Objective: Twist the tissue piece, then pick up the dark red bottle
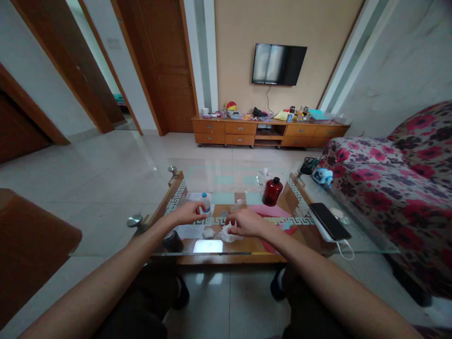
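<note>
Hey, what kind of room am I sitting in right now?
Most likely a home living room: a wall-mounted TV hangs above a low wooden cabinet, a floral sofa stands to the right, and a glass coffee table is in front of you.

Clear glossy glass tabletop [247,176] on wood frame, translucent dark-red plastic bottle [272,191] (black cap), crumpled white tissue [229,233], glossy black phone [329,221]

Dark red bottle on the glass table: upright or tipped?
Upright: the dark red bottle stands on its base, black cap on top.
</note>
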A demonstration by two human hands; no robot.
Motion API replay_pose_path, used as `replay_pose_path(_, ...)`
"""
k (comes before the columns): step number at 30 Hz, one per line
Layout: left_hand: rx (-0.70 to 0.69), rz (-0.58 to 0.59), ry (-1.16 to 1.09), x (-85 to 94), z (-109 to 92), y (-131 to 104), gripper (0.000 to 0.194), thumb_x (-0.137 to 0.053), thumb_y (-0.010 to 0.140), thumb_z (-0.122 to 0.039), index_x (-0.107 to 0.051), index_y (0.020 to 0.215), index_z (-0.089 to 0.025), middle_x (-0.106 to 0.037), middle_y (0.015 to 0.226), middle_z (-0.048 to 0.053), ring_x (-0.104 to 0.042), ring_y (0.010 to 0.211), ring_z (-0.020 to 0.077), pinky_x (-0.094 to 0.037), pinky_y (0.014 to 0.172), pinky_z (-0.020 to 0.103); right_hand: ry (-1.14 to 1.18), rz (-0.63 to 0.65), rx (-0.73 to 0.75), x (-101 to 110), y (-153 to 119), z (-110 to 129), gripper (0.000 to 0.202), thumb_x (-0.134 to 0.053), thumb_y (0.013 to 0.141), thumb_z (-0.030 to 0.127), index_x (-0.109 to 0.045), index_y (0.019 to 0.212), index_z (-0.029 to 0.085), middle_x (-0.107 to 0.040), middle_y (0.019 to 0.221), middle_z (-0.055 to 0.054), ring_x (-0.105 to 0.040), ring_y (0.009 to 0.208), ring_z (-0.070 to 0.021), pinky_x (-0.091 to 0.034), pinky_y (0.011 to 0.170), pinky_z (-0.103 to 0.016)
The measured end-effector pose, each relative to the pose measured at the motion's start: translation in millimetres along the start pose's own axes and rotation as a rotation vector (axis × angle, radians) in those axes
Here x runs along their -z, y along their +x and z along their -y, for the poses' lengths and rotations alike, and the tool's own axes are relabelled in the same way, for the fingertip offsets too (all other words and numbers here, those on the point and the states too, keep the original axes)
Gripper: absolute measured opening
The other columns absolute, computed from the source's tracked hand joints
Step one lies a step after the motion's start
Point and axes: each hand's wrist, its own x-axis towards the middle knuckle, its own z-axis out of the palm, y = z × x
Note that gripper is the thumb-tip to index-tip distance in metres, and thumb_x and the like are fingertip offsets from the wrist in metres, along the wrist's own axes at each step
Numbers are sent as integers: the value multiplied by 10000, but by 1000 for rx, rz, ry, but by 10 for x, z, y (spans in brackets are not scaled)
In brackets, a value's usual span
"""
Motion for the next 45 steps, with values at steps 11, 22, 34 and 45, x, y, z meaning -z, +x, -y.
replay_pose_path(11, -51, -217, 11, 195, -286, -29, 364, -585, 947, -517, -758, 1064, -219, -799, 948, 59, -706, 846, 226, -458, 723, 291, -31, -16, 0, -190, 197, -38, 168, -657, 949, 276, -764, 1052, 197, -775, 944, -51, -664, 795, -179, -411, 702, -267)
replay_pose_path(22, -41, -249, 40, 175, -297, -21, 352, -601, 933, -534, -775, 1022, -241, -803, 956, 56, -699, 847, 228, -459, 744, 299, -77, -45, -87, -181, 332, -154, 190, -642, 976, 307, -757, 1070, 189, -776, 992, -79, -665, 845, -189, -414, 737, -272)
replay_pose_path(34, -42, -213, 49, 157, -225, -9, 360, -601, 934, -544, -783, 1014, -243, -807, 970, 61, -697, 831, 220, -431, 695, 300, -129, -220, -229, 179, 151, -382, 243, -585, 1008, 311, -721, 1172, 192, -762, 1098, -100, -680, 977, -225, -441, 841, -280)
replay_pose_path(45, -60, -183, 21, 121, -196, 42, 341, -615, 939, -548, -773, 1010, -254, -801, 961, 65, -691, 831, 225, -438, 717, 311, -203, -90, -327, 108, 97, -576, 240, -579, 981, 283, -776, 1091, 201, -781, 1080, -112, -707, 966, -254, -462, 821, -301)
